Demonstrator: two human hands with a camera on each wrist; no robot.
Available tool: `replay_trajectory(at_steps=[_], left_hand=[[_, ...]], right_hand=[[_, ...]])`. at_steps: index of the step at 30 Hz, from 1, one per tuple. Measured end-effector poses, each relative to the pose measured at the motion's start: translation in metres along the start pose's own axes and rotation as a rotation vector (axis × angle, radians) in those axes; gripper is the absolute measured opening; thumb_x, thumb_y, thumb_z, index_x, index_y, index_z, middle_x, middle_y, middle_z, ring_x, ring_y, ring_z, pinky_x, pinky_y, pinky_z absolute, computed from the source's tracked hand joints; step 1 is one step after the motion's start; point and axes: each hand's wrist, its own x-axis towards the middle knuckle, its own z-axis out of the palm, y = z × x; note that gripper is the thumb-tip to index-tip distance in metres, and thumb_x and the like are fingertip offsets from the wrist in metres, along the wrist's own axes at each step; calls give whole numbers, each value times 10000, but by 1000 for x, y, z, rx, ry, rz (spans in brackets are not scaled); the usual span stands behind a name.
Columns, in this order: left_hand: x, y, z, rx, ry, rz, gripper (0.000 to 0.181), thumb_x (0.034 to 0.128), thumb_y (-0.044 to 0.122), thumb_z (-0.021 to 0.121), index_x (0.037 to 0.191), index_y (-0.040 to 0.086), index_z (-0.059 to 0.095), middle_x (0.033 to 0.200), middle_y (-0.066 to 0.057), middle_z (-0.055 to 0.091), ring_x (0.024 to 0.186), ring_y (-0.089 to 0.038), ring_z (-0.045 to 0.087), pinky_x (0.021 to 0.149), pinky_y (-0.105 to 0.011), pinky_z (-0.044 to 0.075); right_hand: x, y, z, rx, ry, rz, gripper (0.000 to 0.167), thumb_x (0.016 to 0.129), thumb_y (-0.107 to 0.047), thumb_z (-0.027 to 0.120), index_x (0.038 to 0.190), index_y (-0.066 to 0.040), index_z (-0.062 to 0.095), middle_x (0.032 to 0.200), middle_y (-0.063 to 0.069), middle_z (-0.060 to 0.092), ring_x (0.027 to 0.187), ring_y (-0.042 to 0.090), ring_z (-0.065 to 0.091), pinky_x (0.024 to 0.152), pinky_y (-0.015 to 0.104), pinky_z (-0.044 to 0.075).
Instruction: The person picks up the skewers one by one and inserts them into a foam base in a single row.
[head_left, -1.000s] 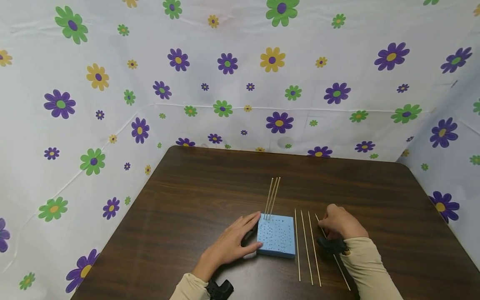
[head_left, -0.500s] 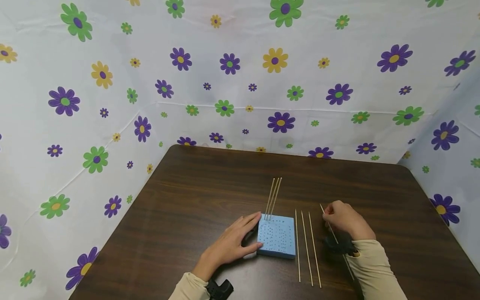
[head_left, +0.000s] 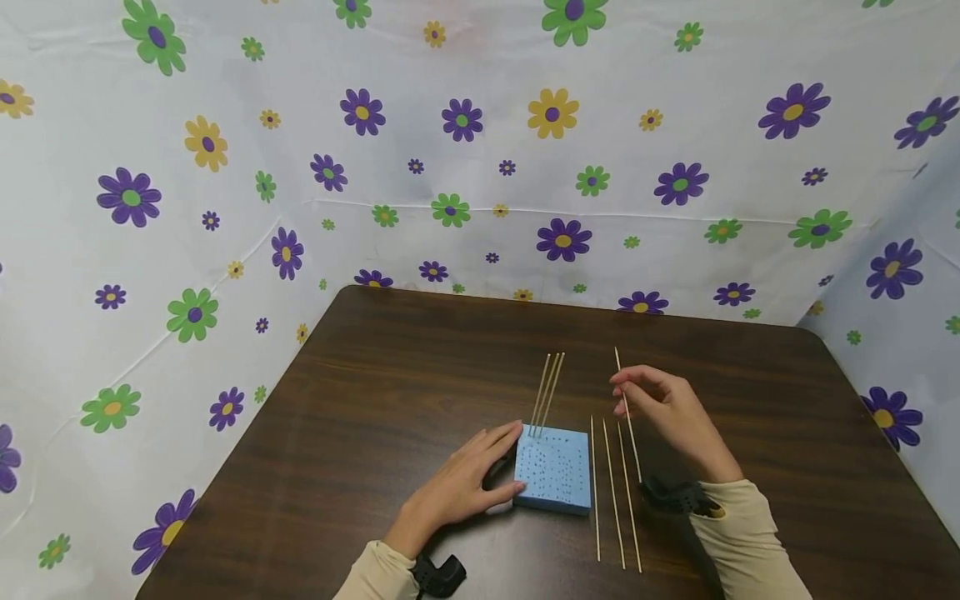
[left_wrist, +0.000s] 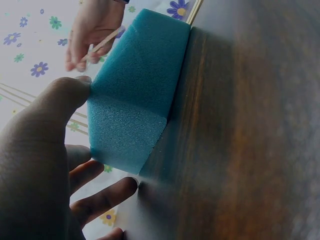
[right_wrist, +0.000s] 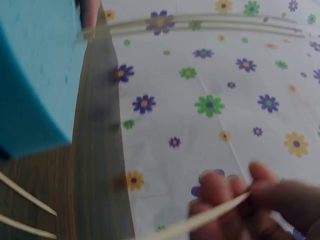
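"Flowered cloth [head_left: 450, 75] hangs behind your dark wood tabletop [head_left: 450, 358]. Going left to right, what is before you?"

"Your left hand [head_left: 465, 483], fingers spread, rests against the left side of a hole-dotted light blue block [head_left: 555, 479]. Three standing sticks [head_left: 552, 394] rise from the block near its far left corner. Just right of it, three lying sticks [head_left: 613, 492] sit side by side on the tabletop."

"What has just changed for you?"

"Farthest right, your right hand [head_left: 667, 408] pinches another stick [head_left: 633, 442], which now looks lifted off the tabletop. I judge its pick-up done, though it is not yet in the block."

"And against the earlier frame?"

"Half a second ago your right hand was nearer you and farther right, with the stick slanting back toward you. Now the stick looks steeper. Your left hand, the block and the other six sticks match."
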Motion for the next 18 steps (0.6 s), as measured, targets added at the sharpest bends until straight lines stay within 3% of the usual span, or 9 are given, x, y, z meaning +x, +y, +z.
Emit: replay_trajectory(at_steps=[4, 9, 13, 18], left_hand=[[0, 0, 0, 1, -1, 0, 802, 1031, 555, 576, 1667, 171, 274, 1715, 12, 323, 1569, -229, 356, 1281, -543, 315], [0, 0, 0, -14, -12, -21, 809, 1026, 558, 582, 1670, 182, 268, 1721, 35, 308, 1576, -220, 341, 1289, -539, 303], [0, 1, 0, -20, -9, -20, 805, 1027, 550, 584, 1669, 179, 270, 1720, 29, 311, 1576, -216, 342, 1289, -543, 300], [0, 2, -1, -24, -7, -16, 804, 1027, 546, 587, 1667, 170, 276, 1720, 33, 310, 1577, -206, 340, 1292, -536, 297]], right_hand=[[0, -5, 7, 50, 26, -63, 235, 1079, -132, 571, 1226, -12, 709, 962, 72, 769, 853, 138, 746, 774, 223, 632], [-1, -8, 14, 145, 19, -82, 272, 1060, -94, 596, 1294, 16, 677, 1066, -84, 784, 956, 105, 764, 858, 238, 635], [-2, -10, 16, 179, 39, -74, 272, 1034, -73, 636, 1283, 26, 678, 1091, -49, 796, 962, 77, 766, 852, 204, 625], [-1, -10, 22, 198, 74, -110, 211, 1038, -39, 612, 1203, 52, 707, 976, -47, 779, 864, 61, 737, 826, 223, 637]])
